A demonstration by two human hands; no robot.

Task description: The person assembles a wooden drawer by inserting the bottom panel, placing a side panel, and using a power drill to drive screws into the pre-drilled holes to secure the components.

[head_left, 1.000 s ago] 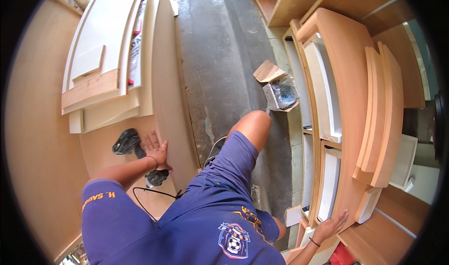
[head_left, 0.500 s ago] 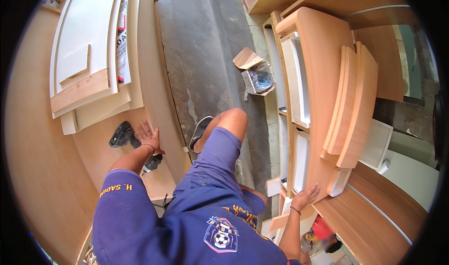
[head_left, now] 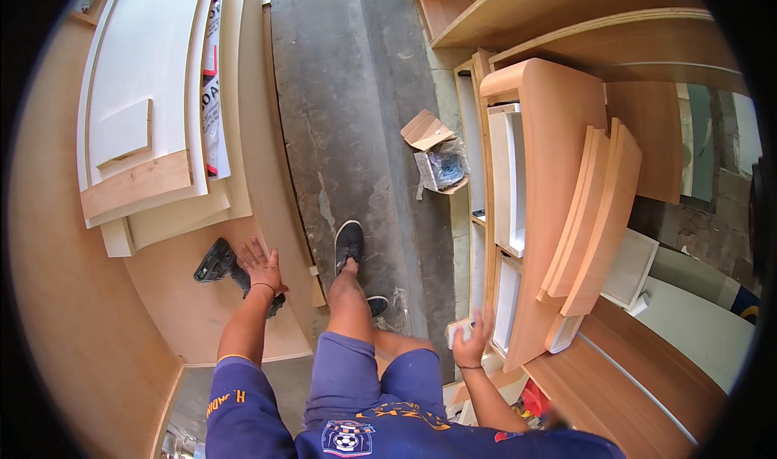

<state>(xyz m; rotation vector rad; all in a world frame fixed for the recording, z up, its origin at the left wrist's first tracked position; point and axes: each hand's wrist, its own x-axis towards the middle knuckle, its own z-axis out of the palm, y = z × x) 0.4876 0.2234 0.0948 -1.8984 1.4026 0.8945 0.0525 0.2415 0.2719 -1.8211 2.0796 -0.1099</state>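
My left hand (head_left: 261,266) lies with fingers spread at the edge of a light wooden panel surface (head_left: 194,313). Partly covered by that hand is a dark cordless drill (head_left: 214,261), lying on its side; its base shows to the left and its head below the wrist. I cannot tell whether palm and drill touch. My right hand (head_left: 469,346) has its fingers stretched out and apart, with nothing seen in it. It is beside the lower end of a wood-coloured cabinet (head_left: 544,216) that has white drawers (head_left: 508,184).
White boards (head_left: 137,54) are stacked at the upper left. An opened cardboard box (head_left: 427,131) with plastic bags stands on the grey concrete floor (head_left: 348,135). Loose wooden boards (head_left: 607,216) lie on the cabinet. A person's red clothing (head_left: 532,401) shows at the lower right.
My right hand has come off the cabinet's end and moved left and up. My body has straightened, with both feet now showing on the floor. The left hand stays over the drill.
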